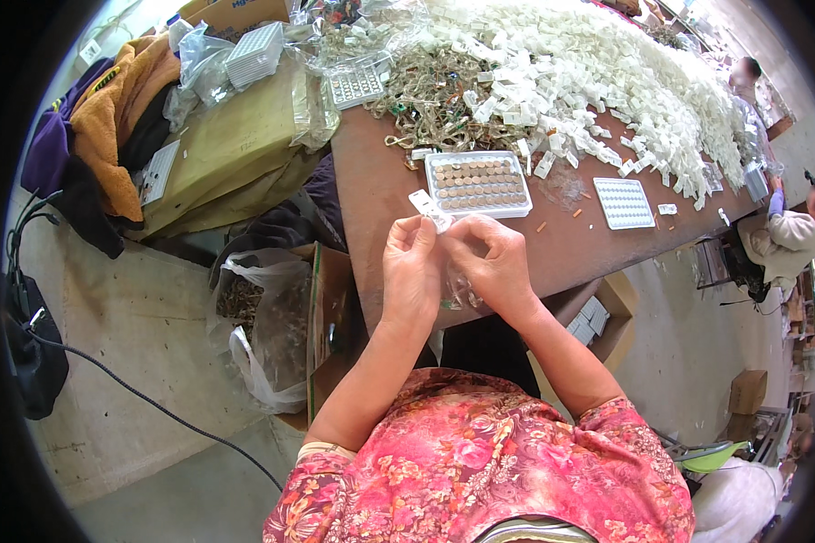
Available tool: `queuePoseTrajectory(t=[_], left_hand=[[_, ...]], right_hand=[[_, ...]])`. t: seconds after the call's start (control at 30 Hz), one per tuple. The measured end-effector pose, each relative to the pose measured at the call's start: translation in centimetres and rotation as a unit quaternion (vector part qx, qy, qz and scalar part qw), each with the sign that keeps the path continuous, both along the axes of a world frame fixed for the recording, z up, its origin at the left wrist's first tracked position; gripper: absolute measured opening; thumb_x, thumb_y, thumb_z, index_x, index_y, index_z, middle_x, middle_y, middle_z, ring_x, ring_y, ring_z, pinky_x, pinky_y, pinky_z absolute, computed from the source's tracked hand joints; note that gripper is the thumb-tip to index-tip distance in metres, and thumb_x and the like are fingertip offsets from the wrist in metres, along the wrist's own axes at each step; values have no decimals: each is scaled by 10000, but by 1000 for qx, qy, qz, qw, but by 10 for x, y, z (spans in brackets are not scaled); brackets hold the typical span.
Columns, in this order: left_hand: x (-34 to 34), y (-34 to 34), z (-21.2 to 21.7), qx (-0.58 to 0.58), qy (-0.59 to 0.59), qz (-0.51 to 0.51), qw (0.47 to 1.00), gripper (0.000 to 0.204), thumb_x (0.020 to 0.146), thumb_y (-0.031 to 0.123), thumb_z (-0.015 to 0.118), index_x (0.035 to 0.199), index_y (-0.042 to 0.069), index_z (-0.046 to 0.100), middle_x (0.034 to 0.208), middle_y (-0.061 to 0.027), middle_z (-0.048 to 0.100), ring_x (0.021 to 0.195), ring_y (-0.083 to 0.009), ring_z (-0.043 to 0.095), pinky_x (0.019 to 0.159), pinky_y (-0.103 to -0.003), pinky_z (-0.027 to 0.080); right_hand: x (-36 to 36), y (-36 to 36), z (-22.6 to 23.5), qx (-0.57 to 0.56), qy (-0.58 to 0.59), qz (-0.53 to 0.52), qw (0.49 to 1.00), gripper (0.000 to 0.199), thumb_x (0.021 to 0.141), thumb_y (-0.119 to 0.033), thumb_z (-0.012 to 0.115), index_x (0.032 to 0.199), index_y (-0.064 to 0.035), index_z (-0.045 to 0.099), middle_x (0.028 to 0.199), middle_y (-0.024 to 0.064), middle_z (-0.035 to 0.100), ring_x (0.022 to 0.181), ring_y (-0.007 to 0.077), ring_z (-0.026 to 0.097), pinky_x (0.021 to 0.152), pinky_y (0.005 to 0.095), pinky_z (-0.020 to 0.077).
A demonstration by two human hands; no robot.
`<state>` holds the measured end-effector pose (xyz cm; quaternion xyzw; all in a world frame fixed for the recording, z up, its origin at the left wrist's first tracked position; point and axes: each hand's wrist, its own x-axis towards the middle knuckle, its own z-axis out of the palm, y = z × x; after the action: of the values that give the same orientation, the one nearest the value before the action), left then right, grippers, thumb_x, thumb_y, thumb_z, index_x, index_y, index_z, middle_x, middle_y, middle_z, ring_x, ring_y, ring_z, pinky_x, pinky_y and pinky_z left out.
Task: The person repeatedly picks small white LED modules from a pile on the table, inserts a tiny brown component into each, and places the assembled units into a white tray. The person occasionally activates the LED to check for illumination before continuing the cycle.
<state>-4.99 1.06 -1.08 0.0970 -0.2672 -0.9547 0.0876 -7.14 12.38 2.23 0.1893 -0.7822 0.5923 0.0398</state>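
Observation:
A small white plastic tag (427, 208) is held up over the near edge of the table. My left hand (410, 262) pinches its left side between thumb and finger. With fingers closed, my right hand (495, 258) meets the tag's lower right end; what exactly lies between those fingertips is hidden. Just beyond both hands sits a white tray (489, 213) holding rows of round copper-coloured discs. Below my right hand, a clear, thin piece (462, 294) shows by the table edge, too small to name.
A big heap of white plastic tags (607, 72) covers the far table, beside a pile of tangled cords (444, 100). To the right lies a tray with bluish dots (625, 204). Cardboard boxes (335, 308) stand below the table. Another person (788, 240) sits at the far right.

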Motion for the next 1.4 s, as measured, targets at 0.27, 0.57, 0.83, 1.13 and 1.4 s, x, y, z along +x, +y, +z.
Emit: queuePoseTrajectory(t=[0.27, 0.57, 0.83, 1.13, 1.4], left_hand=[[-4, 6, 3, 61, -14, -42, 997, 136, 985, 135, 519, 1069, 32, 492, 1028, -115, 621, 940, -207, 621, 820, -288, 524], [-11, 8, -10, 72, 4, -61, 996, 151, 1006, 135, 471, 1122, 39, 490, 1010, -134, 608, 819, -161, 577, 705, -247, 497], [-11, 8, -12, 68, 5, -77, 995, 171, 1002, 152, 484, 1141, 53, 492, 1025, -118, 612, 832, -162, 585, 733, -269, 508], [-12, 8, -13, 57, 30, -91, 994, 174, 971, 133, 553, 1124, 69, 501, 1041, -138, 633, 883, -216, 625, 815, -346, 496], [-12, 6, -13, 58, 31, -89, 994, 173, 966, 134, 564, 1118, 71, 511, 1033, -136, 638, 886, -219, 623, 828, -344, 482]], right_hand=[[-32, 42, 10, 39, 90, -83, 992, 138, 857, -95, 680, 957, -2, 702, 917, 77, 704, 818, 129, 646, 748, 268, 503], [-107, 86, -1, 281, 170, -76, 941, 128, 843, -133, 659, 944, -83, 720, 822, 115, 648, 717, 281, 644, 665, 354, 507], [-109, 87, 3, 280, 104, -45, 953, 108, 820, -134, 678, 903, -81, 723, 797, 101, 634, 714, 254, 647, 672, 349, 508], [-120, 79, 16, 281, 204, -34, 937, 57, 748, -57, 648, 796, -27, 642, 772, 122, 626, 683, 282, 624, 644, 372, 507], [-133, 72, 21, 339, 176, 29, 924, 112, 764, -39, 614, 867, -36, 658, 807, 148, 640, 760, 317, 644, 707, 397, 518]])
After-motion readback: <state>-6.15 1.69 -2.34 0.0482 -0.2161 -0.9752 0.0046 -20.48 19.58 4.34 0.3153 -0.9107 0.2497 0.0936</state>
